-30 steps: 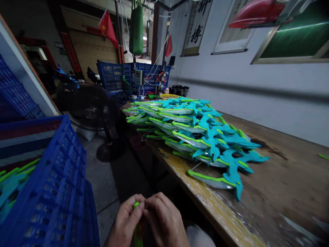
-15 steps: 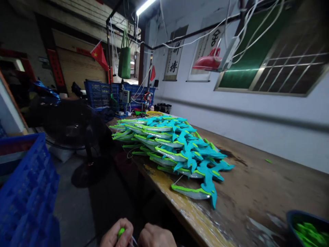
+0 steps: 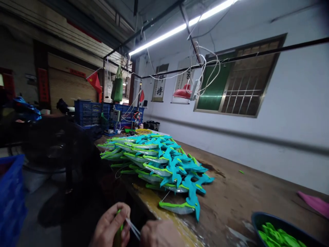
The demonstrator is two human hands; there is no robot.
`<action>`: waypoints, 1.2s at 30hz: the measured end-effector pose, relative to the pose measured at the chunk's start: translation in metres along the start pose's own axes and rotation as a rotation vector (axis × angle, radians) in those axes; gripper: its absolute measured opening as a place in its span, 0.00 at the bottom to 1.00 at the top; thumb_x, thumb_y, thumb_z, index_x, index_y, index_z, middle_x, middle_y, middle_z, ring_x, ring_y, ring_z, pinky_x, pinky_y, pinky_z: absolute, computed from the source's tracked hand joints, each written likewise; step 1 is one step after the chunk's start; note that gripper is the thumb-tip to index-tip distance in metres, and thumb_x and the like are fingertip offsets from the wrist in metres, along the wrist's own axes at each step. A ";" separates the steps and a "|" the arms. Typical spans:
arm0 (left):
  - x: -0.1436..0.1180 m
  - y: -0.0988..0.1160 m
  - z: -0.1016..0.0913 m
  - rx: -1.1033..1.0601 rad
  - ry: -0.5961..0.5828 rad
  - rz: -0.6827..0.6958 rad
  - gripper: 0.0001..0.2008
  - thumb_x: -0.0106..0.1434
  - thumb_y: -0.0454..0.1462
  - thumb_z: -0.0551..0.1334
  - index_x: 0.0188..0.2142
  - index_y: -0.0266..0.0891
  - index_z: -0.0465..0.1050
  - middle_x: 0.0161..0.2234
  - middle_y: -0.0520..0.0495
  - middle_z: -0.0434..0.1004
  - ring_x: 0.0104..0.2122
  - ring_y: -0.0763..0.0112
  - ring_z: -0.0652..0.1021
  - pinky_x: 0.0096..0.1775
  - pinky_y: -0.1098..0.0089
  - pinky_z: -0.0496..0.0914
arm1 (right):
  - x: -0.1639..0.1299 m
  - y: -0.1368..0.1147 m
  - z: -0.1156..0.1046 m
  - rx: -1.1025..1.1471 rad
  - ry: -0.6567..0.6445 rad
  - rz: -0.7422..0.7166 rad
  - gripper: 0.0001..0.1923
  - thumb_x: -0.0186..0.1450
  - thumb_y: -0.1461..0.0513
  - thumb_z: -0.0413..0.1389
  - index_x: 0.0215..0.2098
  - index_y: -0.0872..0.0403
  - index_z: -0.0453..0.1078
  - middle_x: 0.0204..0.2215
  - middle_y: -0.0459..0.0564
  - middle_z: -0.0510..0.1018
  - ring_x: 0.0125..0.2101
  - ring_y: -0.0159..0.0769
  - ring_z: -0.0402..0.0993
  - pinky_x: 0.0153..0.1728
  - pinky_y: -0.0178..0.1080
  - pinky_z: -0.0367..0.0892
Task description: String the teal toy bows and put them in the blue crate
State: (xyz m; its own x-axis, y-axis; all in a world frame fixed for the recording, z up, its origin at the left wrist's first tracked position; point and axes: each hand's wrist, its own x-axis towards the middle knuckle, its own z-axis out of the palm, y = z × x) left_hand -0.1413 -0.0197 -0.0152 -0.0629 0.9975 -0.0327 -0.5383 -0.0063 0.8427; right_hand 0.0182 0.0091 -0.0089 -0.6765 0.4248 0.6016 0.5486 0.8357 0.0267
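At the bottom edge my left hand pinches a small green plastic piece and one end of a thin clear strip. My right hand sits just to its right, fingers curled at the strip's other end; its grip is partly cut off by the frame. Both hands hover in front of the near edge of a worn wooden workbench. A big stack of teal and lime-green toy swords lies on the bench beyond my hands.
A dark bowl with several green pieces sits at the bench's right front. A black floor fan stands left, a blue crate at far left. More blue crates and wiring are at the bench's far end. A pink sheet lies right.
The view has tilted up and swung right, so my hands dropped to the frame's bottom and the bowl came into view. My hands have drawn apart, with a clear strip between them.
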 end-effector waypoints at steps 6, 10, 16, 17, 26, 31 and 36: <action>0.028 0.054 0.050 -0.153 -0.074 0.140 0.21 0.47 0.46 0.77 0.26 0.36 0.71 0.19 0.57 0.65 0.18 0.82 0.63 0.20 0.79 0.60 | 0.071 0.015 -0.089 0.044 -0.081 0.211 0.15 0.64 0.69 0.50 0.20 0.54 0.62 0.16 0.41 0.60 0.18 0.29 0.49 0.21 0.37 0.44; 0.038 0.066 0.062 -0.165 -0.095 0.183 0.19 0.47 0.45 0.77 0.27 0.36 0.72 0.21 0.56 0.68 0.19 0.80 0.67 0.21 0.79 0.61 | 0.094 0.024 -0.106 0.142 -0.125 0.217 0.16 0.64 0.71 0.51 0.19 0.55 0.62 0.16 0.39 0.61 0.18 0.26 0.51 0.21 0.33 0.47; 0.036 0.062 0.061 -0.153 -0.133 0.164 0.20 0.50 0.47 0.76 0.28 0.36 0.72 0.17 0.57 0.66 0.17 0.80 0.65 0.20 0.78 0.61 | 0.095 0.023 -0.107 0.264 -0.133 0.262 0.12 0.64 0.71 0.52 0.24 0.56 0.68 0.20 0.41 0.68 0.23 0.28 0.60 0.24 0.31 0.53; 0.035 0.062 0.061 -0.156 -0.130 0.159 0.20 0.49 0.47 0.76 0.28 0.37 0.72 0.17 0.57 0.66 0.17 0.80 0.65 0.21 0.78 0.61 | 0.095 0.022 -0.106 0.282 -0.132 0.273 0.12 0.65 0.71 0.52 0.24 0.57 0.69 0.21 0.42 0.69 0.23 0.28 0.61 0.25 0.31 0.54; 0.035 0.062 0.057 -0.180 -0.104 0.169 0.21 0.48 0.47 0.77 0.27 0.36 0.71 0.18 0.57 0.67 0.17 0.81 0.66 0.21 0.79 0.60 | 0.101 0.009 -0.101 0.387 -0.154 0.323 0.12 0.64 0.72 0.51 0.27 0.57 0.74 0.22 0.43 0.76 0.23 0.28 0.67 0.24 0.29 0.57; 0.030 0.067 0.049 -0.191 -0.060 0.201 0.20 0.47 0.46 0.77 0.27 0.35 0.72 0.18 0.56 0.68 0.17 0.81 0.66 0.20 0.79 0.60 | 0.101 0.018 -0.097 0.211 -0.128 0.321 0.11 0.57 0.73 0.52 0.21 0.57 0.68 0.17 0.41 0.65 0.20 0.27 0.57 0.22 0.32 0.48; 0.042 0.086 0.051 -0.239 -0.002 0.297 0.20 0.45 0.43 0.78 0.26 0.34 0.72 0.21 0.55 0.70 0.17 0.81 0.66 0.18 0.78 0.60 | 0.122 0.034 -0.115 -0.024 -0.070 0.226 0.10 0.57 0.74 0.53 0.21 0.56 0.66 0.19 0.44 0.66 0.22 0.30 0.55 0.27 0.37 0.47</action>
State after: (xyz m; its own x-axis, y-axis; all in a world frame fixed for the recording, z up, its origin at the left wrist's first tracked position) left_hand -0.1474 0.0256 0.0831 -0.2442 0.9498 0.1957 -0.6779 -0.3116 0.6659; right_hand 0.0111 0.0496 0.1575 -0.5668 0.6242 0.5377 0.7013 0.7080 -0.0827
